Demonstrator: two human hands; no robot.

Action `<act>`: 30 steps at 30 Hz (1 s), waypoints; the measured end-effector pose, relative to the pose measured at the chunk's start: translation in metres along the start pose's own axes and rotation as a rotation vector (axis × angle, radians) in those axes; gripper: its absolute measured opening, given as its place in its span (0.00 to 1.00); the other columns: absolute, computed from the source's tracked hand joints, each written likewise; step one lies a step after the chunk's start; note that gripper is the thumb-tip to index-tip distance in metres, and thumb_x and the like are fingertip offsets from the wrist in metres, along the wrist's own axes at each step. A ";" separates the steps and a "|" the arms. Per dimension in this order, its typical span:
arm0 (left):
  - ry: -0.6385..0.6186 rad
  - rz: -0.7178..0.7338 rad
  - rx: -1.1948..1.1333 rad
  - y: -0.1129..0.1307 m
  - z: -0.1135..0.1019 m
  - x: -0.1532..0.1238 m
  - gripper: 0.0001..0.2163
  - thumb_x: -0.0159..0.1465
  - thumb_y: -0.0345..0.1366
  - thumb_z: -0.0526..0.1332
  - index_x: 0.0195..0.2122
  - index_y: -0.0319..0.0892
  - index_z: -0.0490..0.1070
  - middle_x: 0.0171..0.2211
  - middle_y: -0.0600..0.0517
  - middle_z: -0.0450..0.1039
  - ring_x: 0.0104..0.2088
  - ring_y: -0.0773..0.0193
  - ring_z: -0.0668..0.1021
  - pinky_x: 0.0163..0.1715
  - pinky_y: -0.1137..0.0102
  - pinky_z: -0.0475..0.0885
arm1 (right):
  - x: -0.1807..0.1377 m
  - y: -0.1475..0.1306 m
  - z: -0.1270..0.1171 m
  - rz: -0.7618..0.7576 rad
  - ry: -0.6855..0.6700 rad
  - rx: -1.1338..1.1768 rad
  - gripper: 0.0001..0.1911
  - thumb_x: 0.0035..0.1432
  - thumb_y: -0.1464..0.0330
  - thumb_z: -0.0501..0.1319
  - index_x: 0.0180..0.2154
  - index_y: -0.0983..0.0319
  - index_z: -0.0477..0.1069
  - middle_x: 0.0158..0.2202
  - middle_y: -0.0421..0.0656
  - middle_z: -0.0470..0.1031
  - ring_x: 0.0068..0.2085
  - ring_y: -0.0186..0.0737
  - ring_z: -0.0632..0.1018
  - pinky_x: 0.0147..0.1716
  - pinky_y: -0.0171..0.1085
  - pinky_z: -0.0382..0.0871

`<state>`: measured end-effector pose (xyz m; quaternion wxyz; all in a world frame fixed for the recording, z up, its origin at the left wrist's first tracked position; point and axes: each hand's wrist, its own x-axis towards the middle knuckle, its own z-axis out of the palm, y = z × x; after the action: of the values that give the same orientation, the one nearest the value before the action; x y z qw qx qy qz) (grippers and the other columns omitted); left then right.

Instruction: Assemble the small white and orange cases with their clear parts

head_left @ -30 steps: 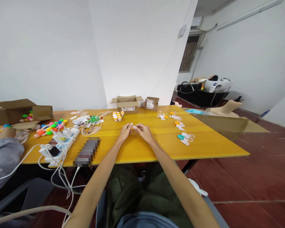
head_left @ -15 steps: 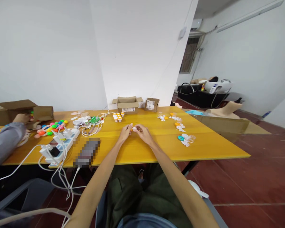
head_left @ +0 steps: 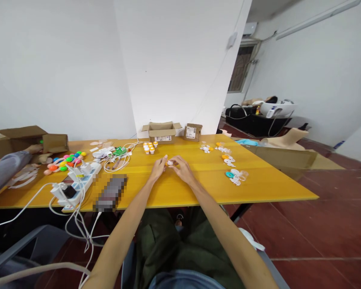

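Observation:
Over the middle of the yellow table [head_left: 180, 192], a small white-and-orange plastic piece [head_left: 170, 163] is held between my two hands. My left hand [head_left: 159, 167] is closed on its left side. From the right, my right hand [head_left: 182, 167] pinches it with bent fingers. The fingers partly cover the piece, so its exact kind is unclear. Beyond my hands stands a cluster of small white containers with orange tops [head_left: 149, 147]. To the right lie groups of loose white, orange and clear parts [head_left: 228, 159], one with a teal disc [head_left: 229, 175].
An open cardboard box [head_left: 161, 132] and a smaller box [head_left: 193, 132] stand against the wall. On the left are a power strip [head_left: 86, 180] with cables, a phone [head_left: 112, 193], colourful balls [head_left: 67, 160] and another person's sleeve [head_left: 9, 170] reaching to a carton [head_left: 22, 140].
My hands stay in place, with slight finger movement showing more of the piece. The other person's arm at left has shifted and reaches further into the carton.

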<state>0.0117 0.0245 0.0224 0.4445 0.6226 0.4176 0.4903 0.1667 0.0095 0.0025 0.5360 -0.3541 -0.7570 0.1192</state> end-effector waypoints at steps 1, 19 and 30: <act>-0.002 0.008 0.002 0.000 0.000 0.000 0.24 0.64 0.56 0.60 0.20 0.44 0.63 0.14 0.59 0.56 0.18 0.68 0.65 0.21 0.72 0.62 | 0.000 0.000 0.000 0.027 0.002 0.004 0.05 0.61 0.65 0.62 0.39 0.55 0.76 0.37 0.44 0.77 0.40 0.45 0.76 0.44 0.43 0.73; -0.038 0.035 0.007 -0.005 0.000 0.003 0.21 0.63 0.55 0.61 0.25 0.43 0.67 0.18 0.58 0.62 0.21 0.68 0.68 0.23 0.73 0.64 | 0.001 0.000 0.000 0.226 -0.058 0.051 0.15 0.63 0.56 0.58 0.31 0.57 0.74 0.29 0.40 0.78 0.32 0.42 0.77 0.37 0.38 0.70; -0.088 -0.030 -0.089 -0.001 -0.003 0.003 0.13 0.59 0.47 0.65 0.29 0.43 0.69 0.22 0.58 0.69 0.20 0.70 0.72 0.21 0.74 0.63 | 0.002 0.003 0.002 0.199 0.009 0.129 0.08 0.58 0.61 0.62 0.36 0.57 0.75 0.36 0.43 0.79 0.36 0.42 0.77 0.38 0.39 0.72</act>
<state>0.0090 0.0282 0.0221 0.4971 0.6169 0.3847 0.4736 0.1664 0.0132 0.0012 0.5465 -0.3928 -0.7066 0.2185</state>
